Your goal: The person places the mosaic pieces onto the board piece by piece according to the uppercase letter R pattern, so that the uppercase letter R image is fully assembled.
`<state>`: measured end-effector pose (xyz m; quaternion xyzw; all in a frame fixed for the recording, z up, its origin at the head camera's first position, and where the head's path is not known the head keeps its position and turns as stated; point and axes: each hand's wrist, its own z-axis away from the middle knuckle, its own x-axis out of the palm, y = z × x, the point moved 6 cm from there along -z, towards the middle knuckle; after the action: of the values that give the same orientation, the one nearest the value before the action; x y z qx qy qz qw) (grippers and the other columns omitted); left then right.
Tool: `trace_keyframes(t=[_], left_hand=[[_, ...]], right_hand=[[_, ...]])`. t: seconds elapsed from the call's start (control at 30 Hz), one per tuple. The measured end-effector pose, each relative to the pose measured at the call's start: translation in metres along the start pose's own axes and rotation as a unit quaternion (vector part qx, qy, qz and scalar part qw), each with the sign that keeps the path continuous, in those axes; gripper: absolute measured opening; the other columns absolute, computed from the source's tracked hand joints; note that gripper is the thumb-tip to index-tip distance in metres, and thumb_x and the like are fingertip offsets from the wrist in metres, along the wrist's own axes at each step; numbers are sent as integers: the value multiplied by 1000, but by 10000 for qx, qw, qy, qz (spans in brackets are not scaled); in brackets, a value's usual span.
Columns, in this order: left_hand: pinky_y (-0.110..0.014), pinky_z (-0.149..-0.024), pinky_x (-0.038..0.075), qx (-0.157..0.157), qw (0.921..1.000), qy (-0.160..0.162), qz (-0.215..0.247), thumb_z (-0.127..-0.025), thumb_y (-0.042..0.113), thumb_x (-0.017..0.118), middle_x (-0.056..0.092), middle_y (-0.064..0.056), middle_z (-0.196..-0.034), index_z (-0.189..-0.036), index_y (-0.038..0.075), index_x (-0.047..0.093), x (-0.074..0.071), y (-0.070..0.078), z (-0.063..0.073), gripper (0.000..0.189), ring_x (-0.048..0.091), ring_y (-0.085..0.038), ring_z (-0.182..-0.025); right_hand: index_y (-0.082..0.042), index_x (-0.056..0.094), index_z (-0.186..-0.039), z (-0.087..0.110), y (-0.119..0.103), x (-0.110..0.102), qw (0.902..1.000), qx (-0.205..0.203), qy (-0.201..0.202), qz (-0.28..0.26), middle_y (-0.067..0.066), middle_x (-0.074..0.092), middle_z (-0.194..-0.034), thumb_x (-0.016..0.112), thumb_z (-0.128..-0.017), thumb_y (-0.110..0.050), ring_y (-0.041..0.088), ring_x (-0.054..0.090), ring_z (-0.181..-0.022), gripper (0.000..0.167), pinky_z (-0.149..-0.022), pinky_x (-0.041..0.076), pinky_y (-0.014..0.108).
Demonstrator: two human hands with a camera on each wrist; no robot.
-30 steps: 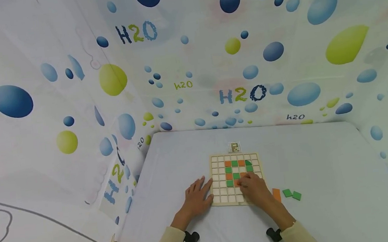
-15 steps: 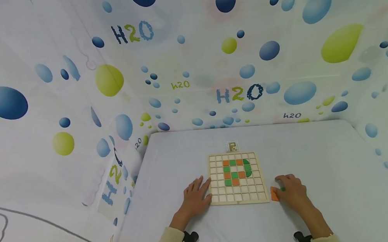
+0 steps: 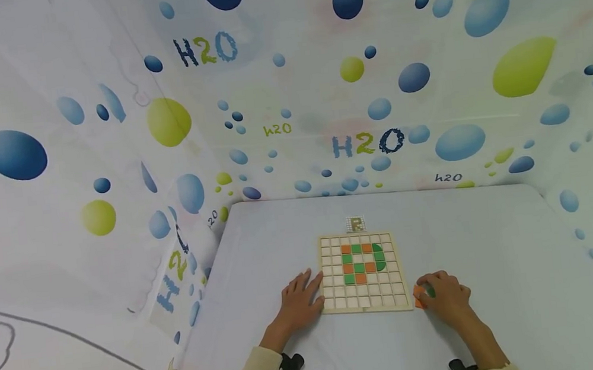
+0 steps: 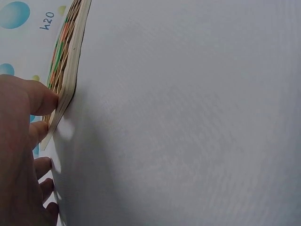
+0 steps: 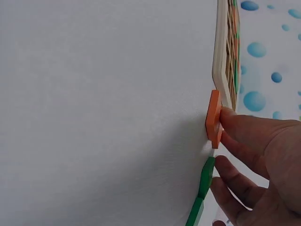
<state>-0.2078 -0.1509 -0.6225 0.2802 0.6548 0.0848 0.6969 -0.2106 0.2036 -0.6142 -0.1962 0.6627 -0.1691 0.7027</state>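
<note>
In the head view, a wooden grid board [image 3: 396, 288] lies flat, with orange and green tiles [image 3: 359, 268] set in its squares, some of the green ones rounded. My left hand [image 3: 301, 305] rests spread at the board's left edge; in the left wrist view its thumb [image 4: 43, 99] touches the board's side. Beyond the right edge, my right hand [image 3: 449, 295] pinches an orange tile [image 5: 213, 115] between thumb and index finger. Green tiles [image 5: 206, 178] lie under its other fingers, mostly hidden in the head view.
A small card [image 3: 355, 223] with a pixel pattern lies just behind the board. White cloth covers the table [image 3: 471, 222], and a white backdrop [image 3: 314, 88] with blue and green drops stands behind it.
My right hand has left the tiles on the board and moved right to the loose ones, where it now pinches an orange tile. My left hand has stayed at the board's edge.
</note>
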Motion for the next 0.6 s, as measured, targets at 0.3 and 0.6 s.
trace_keyframes(t=[0.3, 0.6], left_hand=[[-68, -114, 29, -126, 9999, -96, -48, -107, 32, 53, 35, -17, -169, -162, 17, 45, 3, -3, -1, 58, 31, -44, -154], [-67, -114, 29, -118, 9998, -129, -67, -107, 32, 53, 35, -17, -169, -162, 17, 44, 2, -3, -1, 58, 31, -44, -154]], right_hand=[[0, 68, -123, -15, -5, 1, 10000, 49, -13, 28, 29, 60, -126, 70, -99, -18, 50, 56, -116, 30, -87, 44, 66], [-2, 67, -123, -23, -1, 4, 9998, 180, -122, -49, 28, 58, -123, 69, -99, -11, 49, 57, -115, 25, -83, 47, 62]])
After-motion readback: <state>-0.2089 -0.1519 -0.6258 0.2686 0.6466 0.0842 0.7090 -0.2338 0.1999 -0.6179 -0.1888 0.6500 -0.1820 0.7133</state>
